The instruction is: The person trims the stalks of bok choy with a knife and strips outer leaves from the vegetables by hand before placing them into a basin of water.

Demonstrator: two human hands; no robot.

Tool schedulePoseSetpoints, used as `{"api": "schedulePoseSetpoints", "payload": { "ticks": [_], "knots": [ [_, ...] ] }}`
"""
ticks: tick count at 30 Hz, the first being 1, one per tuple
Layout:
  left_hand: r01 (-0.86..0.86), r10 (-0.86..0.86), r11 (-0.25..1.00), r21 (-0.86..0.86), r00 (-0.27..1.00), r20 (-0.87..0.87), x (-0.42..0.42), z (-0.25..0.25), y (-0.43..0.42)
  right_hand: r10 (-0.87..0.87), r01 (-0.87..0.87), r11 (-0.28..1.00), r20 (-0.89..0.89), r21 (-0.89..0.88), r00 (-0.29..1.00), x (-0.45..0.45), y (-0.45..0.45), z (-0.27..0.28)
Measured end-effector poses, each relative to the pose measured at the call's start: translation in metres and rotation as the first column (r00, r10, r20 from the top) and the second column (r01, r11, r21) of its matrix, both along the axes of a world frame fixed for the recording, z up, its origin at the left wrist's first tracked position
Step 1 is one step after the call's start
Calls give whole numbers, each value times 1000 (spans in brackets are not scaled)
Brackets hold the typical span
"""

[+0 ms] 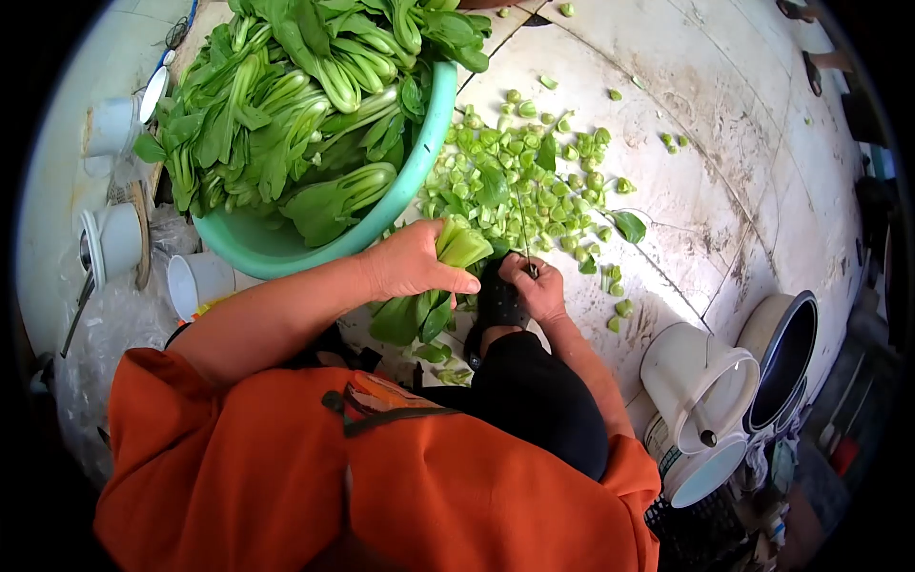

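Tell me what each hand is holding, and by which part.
Left hand: bok choy, by its stalks near the base. Right hand: apparently a thin knife, by its near end.

White buckets stand on the dirty tiled floor, beside a dark-lined round tub.

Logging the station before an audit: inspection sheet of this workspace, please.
Surface: pale tiled floor, dirt-smeared.
Job's things: tub heaped with leafy greens; bunch in left hand; thin tool in right hand.
Clutter: cut pieces scattered beside tub; crumpled plastic at left; buckets at lower right.
Grippers: both hands' fingers closed on their items.
Cables: blue line at upper left, cord or not unclear.
Surroundings: another person's feet, upper right.
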State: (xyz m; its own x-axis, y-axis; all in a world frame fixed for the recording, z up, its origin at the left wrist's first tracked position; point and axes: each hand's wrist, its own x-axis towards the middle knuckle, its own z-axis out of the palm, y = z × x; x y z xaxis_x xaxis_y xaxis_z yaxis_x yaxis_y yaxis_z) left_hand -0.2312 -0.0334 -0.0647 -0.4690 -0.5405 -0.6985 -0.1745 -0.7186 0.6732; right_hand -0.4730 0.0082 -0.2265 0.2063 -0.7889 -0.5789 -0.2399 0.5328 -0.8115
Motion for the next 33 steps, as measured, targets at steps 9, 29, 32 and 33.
{"api": "schedulePoseSetpoints", "payload": {
  "ticks": [9,29,32,33],
  "knots": [
    [-438,497,851,290,850,-173,29,-12,-21,-33,43,999,-314,25,949,-10,12,-18],
    [-242,265,940,-242,962,68,114,43,-15,60,-92,995,-482,-44,874,-22,19,-20],
    [-117,142,985,-131,970,200,154,44,52,-43,-13,995,-521,-104,852,-30,24,-17],
    [-110,133,988,-105,959,249,167,49,69,-89,29,993,-546,-118,833,-36,30,-24]
  ]
}}
